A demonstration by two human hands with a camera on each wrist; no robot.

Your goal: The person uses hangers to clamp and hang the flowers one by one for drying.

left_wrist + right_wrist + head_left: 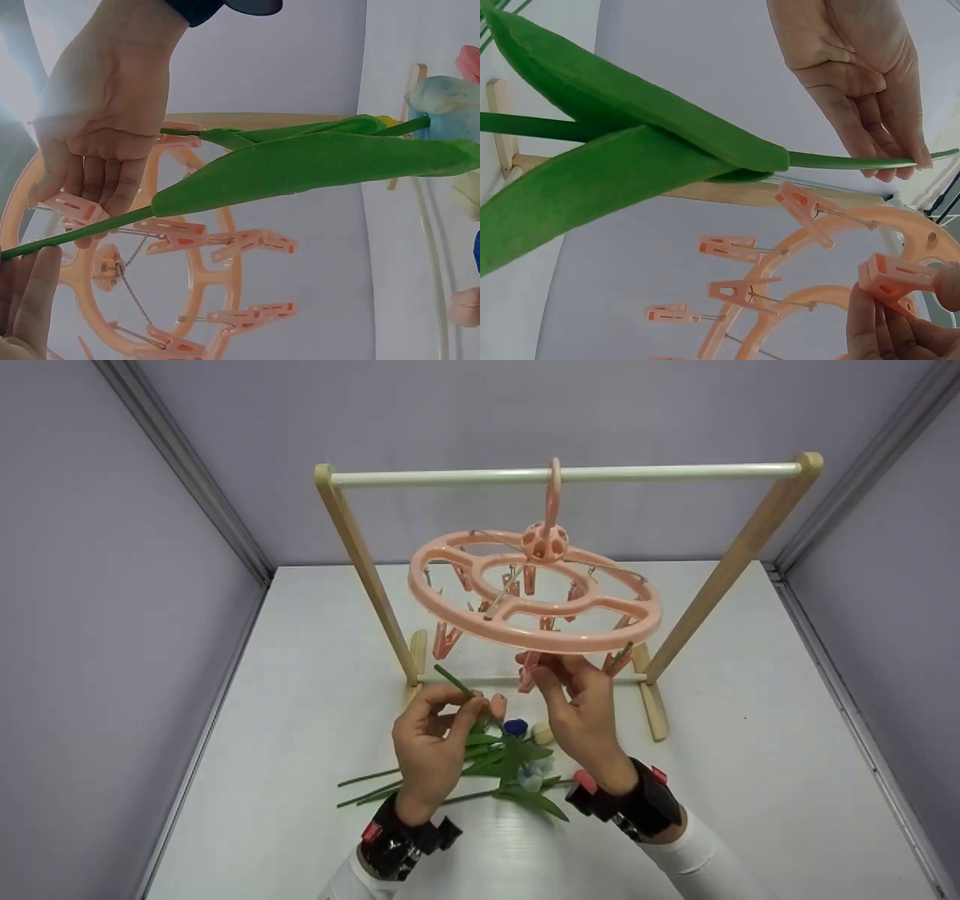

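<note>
Fingers of my left hand (429, 735) pinch the thin green stem of an artificial flower (456, 684), near its cut end, so that the end points up and away toward the round pink clip hanger (535, 592). I hold it so far down the stem because the free end must stay bare for a clip to take it. The long green leaves (315, 169) and the flower head trail back toward me, below my hand. My right hand (581, 712) is raised under the front rim of the hanger, and its thumb and fingers are closed on one pink clip (896, 279) that hangs from the ring; I think I am squeezing it open, but the jaws are partly hidden by my fingers, so I cannot be sure. The two hands are near each other, and the stem end is just beside the clip but not yet in it. The hanger hangs by its hook from the white bar of a wooden rack (360, 559) which stands on the white table (750, 720), so the clips swing free and I must steady one with my hand. More flowers (517, 765) lie in a loose heap on the table between my wrists, within easy reach.
</note>
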